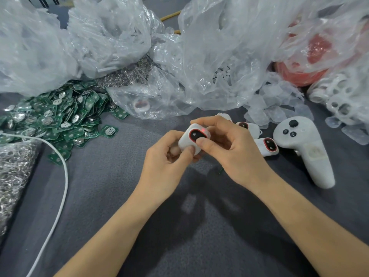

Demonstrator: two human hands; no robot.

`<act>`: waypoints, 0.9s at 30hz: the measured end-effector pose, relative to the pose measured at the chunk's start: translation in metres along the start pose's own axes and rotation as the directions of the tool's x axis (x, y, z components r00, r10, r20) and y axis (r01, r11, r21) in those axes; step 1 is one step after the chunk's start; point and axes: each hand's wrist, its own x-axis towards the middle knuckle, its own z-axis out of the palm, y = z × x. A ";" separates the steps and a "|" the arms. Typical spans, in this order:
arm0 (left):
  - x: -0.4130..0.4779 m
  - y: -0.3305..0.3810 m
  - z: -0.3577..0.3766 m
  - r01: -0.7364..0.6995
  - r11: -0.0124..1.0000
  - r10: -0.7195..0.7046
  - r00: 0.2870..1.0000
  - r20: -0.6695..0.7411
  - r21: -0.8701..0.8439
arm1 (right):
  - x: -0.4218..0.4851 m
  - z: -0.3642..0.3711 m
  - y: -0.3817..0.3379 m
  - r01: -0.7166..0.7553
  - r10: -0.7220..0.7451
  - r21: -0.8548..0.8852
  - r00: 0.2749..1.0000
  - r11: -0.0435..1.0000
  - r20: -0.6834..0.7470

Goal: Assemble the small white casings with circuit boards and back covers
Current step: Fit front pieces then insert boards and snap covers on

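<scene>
Now: left hand [167, 156], right hand [229, 150] both pinching white casing [187, 141]; circuit boards [60, 116] print unreadable.

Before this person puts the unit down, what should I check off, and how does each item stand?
1. Firm hold: left hand and right hand both grip the casing. ok.
2. Red light on its face glows. ok.
3. Back cover seated: the underside is hidden. cannot tell.
4. Circuit board inside: hidden by the shell. cannot tell.
5. Finished units lie just beyond the right hand, marking where to set it. ok.
6. Board pile at left for the next one. ok.
</scene>
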 end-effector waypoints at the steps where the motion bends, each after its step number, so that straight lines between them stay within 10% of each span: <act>1: 0.000 0.000 0.000 0.014 1.000 -0.014 1.000 0.012 -0.025 | 0.000 0.000 0.000 -0.006 0.006 -0.005 1.000 1.000 -0.004; 22: 0.001 -0.004 0.000 0.117 0.993 -0.115 0.983 0.145 -0.010 | 0.003 -0.018 -0.010 -0.056 0.049 -0.361 0.998 0.931 -0.027; 24: -0.001 -0.006 0.002 0.112 0.989 -0.124 0.982 0.144 0.094 | 0.007 -0.044 -0.019 -0.088 0.056 -0.621 0.996 0.779 -0.070; 27: -0.004 -0.009 0.003 0.088 0.961 -0.121 0.986 0.112 0.261 | -0.001 -0.073 -0.027 -0.224 0.320 -0.939 0.938 0.261 -0.134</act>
